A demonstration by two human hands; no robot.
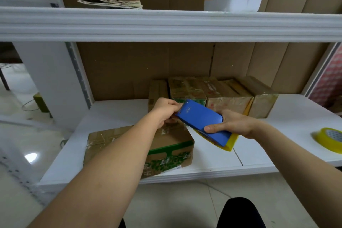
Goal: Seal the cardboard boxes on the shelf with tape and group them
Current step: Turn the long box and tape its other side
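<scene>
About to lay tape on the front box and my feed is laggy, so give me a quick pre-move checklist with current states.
1. Blue tape dispenser in hand: ok, right hand grips its rear.
2. Tape end pulled free: cannot tell, left hand pinches at the dispenser's front tip and hides it.
3. Front box within reach: ok, it lies right under the left forearm near the shelf edge.
4. Front box flaps closed: cannot tell, the arm covers most of the top.
5. Grouped boxes out of the way: ok, they stand in a row at the back.
6. Spare yellow tape roll: ok, at the right edge of the shelf.
</scene>
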